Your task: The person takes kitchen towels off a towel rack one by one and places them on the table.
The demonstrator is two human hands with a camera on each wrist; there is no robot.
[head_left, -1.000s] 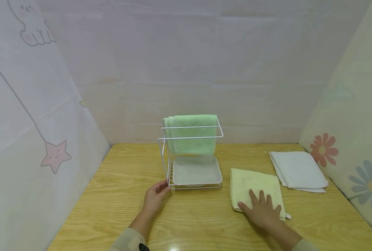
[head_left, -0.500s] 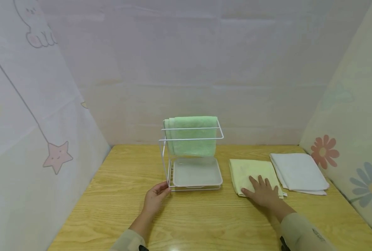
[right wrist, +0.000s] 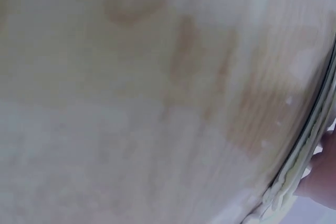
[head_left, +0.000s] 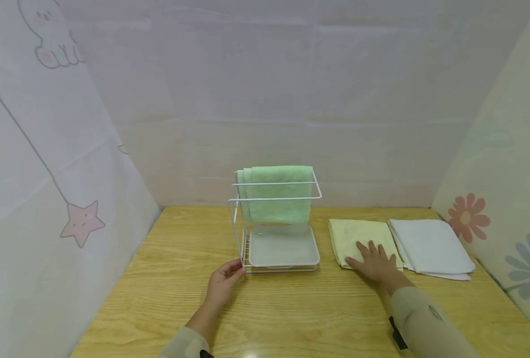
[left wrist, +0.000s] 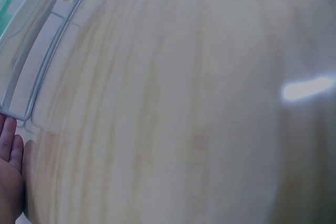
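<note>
Left hand (head_left: 222,284) pinching wire rack (head_left: 276,199) at seven o'clock
My spread right hand (head_left: 377,264) is resting on yellow cloth (head_left: 353,232).

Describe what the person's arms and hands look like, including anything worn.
The left hand and right hand are ungloved. Both arms wear pale beige sleeves; the right one bears a small dark marking. A black strap-like item shows by the right sleeve, and a black piece, partly cut off, by the left.
</note>
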